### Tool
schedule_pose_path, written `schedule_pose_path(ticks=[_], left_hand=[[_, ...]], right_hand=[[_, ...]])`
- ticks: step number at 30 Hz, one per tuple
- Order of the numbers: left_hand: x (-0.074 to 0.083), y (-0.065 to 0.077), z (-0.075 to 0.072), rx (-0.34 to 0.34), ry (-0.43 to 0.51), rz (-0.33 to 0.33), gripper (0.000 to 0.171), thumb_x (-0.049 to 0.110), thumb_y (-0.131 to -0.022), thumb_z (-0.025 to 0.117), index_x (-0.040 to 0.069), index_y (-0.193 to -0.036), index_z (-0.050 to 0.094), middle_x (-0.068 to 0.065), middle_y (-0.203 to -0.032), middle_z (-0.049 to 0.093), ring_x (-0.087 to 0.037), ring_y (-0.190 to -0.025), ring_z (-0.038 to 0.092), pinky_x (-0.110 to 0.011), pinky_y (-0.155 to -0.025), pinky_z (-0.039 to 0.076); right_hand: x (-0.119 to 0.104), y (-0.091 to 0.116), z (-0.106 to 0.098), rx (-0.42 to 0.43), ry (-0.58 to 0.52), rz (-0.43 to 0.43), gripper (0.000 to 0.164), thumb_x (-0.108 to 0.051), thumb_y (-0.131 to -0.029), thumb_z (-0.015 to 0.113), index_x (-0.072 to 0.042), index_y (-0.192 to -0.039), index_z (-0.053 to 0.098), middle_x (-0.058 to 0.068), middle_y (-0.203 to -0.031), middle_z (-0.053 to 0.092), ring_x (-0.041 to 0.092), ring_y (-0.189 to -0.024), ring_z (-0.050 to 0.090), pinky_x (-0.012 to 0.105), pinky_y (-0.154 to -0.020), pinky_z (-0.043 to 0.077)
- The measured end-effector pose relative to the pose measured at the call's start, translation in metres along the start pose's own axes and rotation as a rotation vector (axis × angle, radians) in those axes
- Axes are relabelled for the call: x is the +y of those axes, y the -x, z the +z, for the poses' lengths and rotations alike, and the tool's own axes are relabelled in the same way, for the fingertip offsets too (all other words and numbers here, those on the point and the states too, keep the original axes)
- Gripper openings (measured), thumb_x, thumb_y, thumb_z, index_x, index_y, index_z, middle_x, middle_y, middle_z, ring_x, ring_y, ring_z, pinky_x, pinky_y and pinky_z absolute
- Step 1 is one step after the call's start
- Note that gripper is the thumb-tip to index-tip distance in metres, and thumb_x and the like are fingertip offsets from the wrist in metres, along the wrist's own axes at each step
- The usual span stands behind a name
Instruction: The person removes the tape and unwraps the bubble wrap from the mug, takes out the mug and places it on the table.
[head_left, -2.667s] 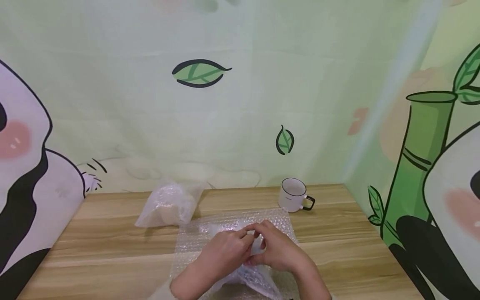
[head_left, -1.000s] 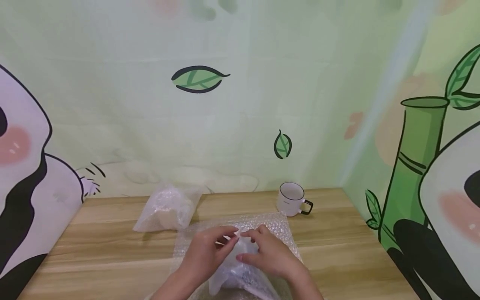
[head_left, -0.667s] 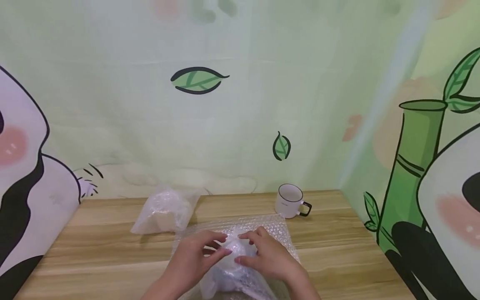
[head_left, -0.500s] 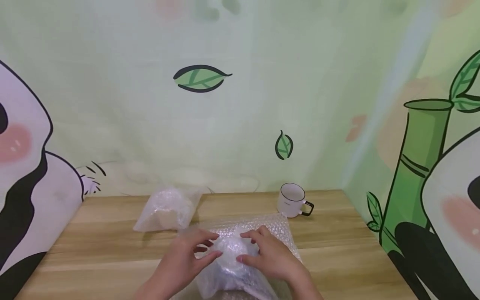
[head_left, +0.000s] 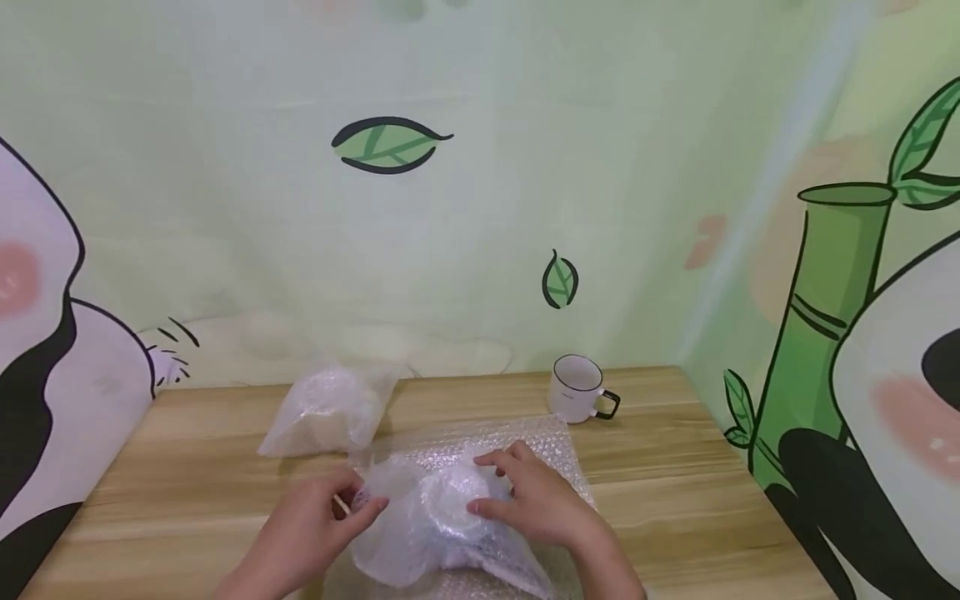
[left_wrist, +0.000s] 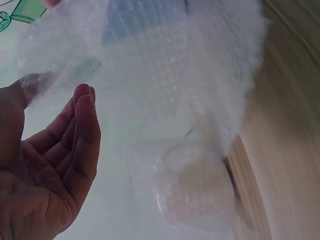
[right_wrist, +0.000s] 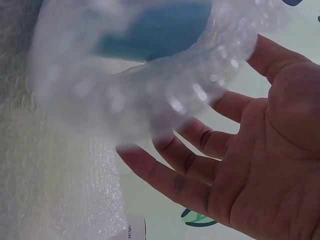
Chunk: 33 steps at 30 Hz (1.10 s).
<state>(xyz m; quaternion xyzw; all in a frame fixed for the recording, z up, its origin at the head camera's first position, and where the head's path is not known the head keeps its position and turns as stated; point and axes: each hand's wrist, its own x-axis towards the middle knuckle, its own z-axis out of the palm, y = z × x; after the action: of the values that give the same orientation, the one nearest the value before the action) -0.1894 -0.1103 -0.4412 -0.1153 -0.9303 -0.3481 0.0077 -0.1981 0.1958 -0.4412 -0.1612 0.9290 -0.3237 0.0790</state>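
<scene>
A bubble-wrapped bundle (head_left: 459, 510) lies on a flat bubble wrap sheet (head_left: 553, 442), with a loose flap (head_left: 390, 546) spread to its left. Through the wrap, the right wrist view shows something blue (right_wrist: 167, 32); its kind is unclear. My left hand (head_left: 307, 518) is beside the flap's left edge, thumb behind the film in the left wrist view and a gap between thumb and fingertips. My right hand (head_left: 542, 502) holds the bundle's right side, thumb and fingers spread around it; the right wrist view shows its fingertips partly hidden by the wrap.
A white mug (head_left: 573, 392) with a black rim and handle stands at the back right of the wooden table (head_left: 675, 483). Another wrapped bundle (head_left: 326, 412) sits at the back left, containing something pale. A printed cloth backdrop (head_left: 480, 208) rises behind the table.
My left hand has left the bundle's top and moved left and toward me. The flap has unfolded leftward with it. My right hand has stayed at the bundle's right side.
</scene>
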Motion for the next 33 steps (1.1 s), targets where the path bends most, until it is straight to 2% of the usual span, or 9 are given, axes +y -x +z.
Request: schedule_pose_path(ticks=[3,7,11,14,16,21,24,28,33], left_hand=[[-0.003,0.001,-0.007,-0.013,-0.038,-0.065,0.035,0.054,-0.089,0.076,0.024,-0.076,0.062,0.013,-0.071,0.060,-0.002,-0.067,0.057,-0.021,-0.062,0.047],[-0.003,0.012,-0.019,0.012,-0.067,-0.169,0.047,0.064,-0.088,0.072,0.021,-0.074,0.062,0.008,-0.067,0.058,-0.008,-0.064,0.052,-0.023,-0.060,0.042],[0.010,0.018,-0.025,0.069,-0.072,-0.164,0.051,0.063,-0.088,0.074,0.019,-0.066,0.059,0.009,-0.058,0.054,-0.008,-0.058,0.046,-0.023,-0.059,0.038],[0.025,0.022,-0.025,0.085,-0.042,-0.118,0.048,0.057,-0.087,0.078,0.021,-0.062,0.057,0.011,-0.055,0.051,-0.005,-0.055,0.044,-0.022,-0.058,0.038],[0.036,0.023,-0.022,0.089,0.003,-0.056,0.043,0.051,-0.087,0.080,0.023,-0.063,0.058,0.013,-0.056,0.052,-0.003,-0.056,0.047,-0.020,-0.058,0.041],[0.055,0.020,-0.006,0.061,0.109,0.255,0.021,0.037,-0.091,0.080,0.027,-0.081,0.065,0.018,-0.074,0.065,0.003,-0.070,0.062,-0.019,-0.063,0.055],[0.059,0.016,0.006,0.031,0.056,0.391,0.023,0.036,-0.090,0.082,0.022,-0.102,0.068,0.014,-0.095,0.070,-0.003,-0.087,0.068,-0.025,-0.073,0.059],[0.056,0.015,0.019,0.024,-0.109,0.414,0.050,0.039,-0.085,0.086,0.016,-0.123,0.063,0.007,-0.118,0.065,-0.015,-0.107,0.066,-0.036,-0.088,0.057],[0.049,0.016,0.024,-0.023,-0.178,0.321,0.072,0.042,-0.081,0.087,0.012,-0.139,0.056,-0.002,-0.129,0.060,-0.023,-0.112,0.065,-0.045,-0.092,0.056]], right_hand=[[0.002,-0.001,-0.001,0.001,-0.002,0.007,0.060,-0.058,-0.091,0.072,-0.026,-0.141,0.061,-0.003,-0.115,0.054,0.009,-0.089,0.057,0.030,-0.076,0.048],[-0.002,-0.002,0.003,-0.012,-0.004,-0.010,0.060,-0.057,-0.091,0.072,-0.026,-0.141,0.061,-0.003,-0.114,0.054,0.009,-0.087,0.057,0.029,-0.074,0.047],[-0.004,-0.001,0.004,-0.009,-0.006,-0.007,0.060,-0.056,-0.091,0.073,-0.025,-0.140,0.061,-0.001,-0.115,0.054,0.009,-0.087,0.057,0.029,-0.074,0.047],[-0.003,0.001,0.003,-0.008,-0.004,0.004,0.060,-0.056,-0.091,0.073,-0.025,-0.141,0.061,-0.001,-0.116,0.055,0.009,-0.087,0.058,0.030,-0.074,0.047],[-0.002,0.002,0.002,-0.003,-0.006,0.005,0.060,-0.055,-0.091,0.073,-0.025,-0.141,0.061,-0.001,-0.116,0.055,0.009,-0.088,0.058,0.030,-0.075,0.048],[0.000,0.001,-0.004,0.028,-0.008,0.007,0.059,-0.054,-0.091,0.074,-0.023,-0.140,0.062,0.001,-0.116,0.056,0.012,-0.091,0.060,0.033,-0.077,0.049],[0.001,0.002,-0.005,0.038,-0.001,0.011,0.059,-0.053,-0.090,0.075,-0.023,-0.140,0.063,0.001,-0.115,0.056,0.014,-0.094,0.060,0.034,-0.077,0.049],[0.000,0.002,-0.002,0.035,-0.005,-0.009,0.059,-0.052,-0.090,0.075,-0.021,-0.139,0.063,0.002,-0.113,0.056,0.016,-0.097,0.060,0.034,-0.076,0.049],[-0.003,0.001,0.002,0.032,0.001,-0.032,0.059,-0.053,-0.090,0.076,-0.020,-0.139,0.063,0.002,-0.113,0.057,0.016,-0.098,0.061,0.033,-0.076,0.049]])
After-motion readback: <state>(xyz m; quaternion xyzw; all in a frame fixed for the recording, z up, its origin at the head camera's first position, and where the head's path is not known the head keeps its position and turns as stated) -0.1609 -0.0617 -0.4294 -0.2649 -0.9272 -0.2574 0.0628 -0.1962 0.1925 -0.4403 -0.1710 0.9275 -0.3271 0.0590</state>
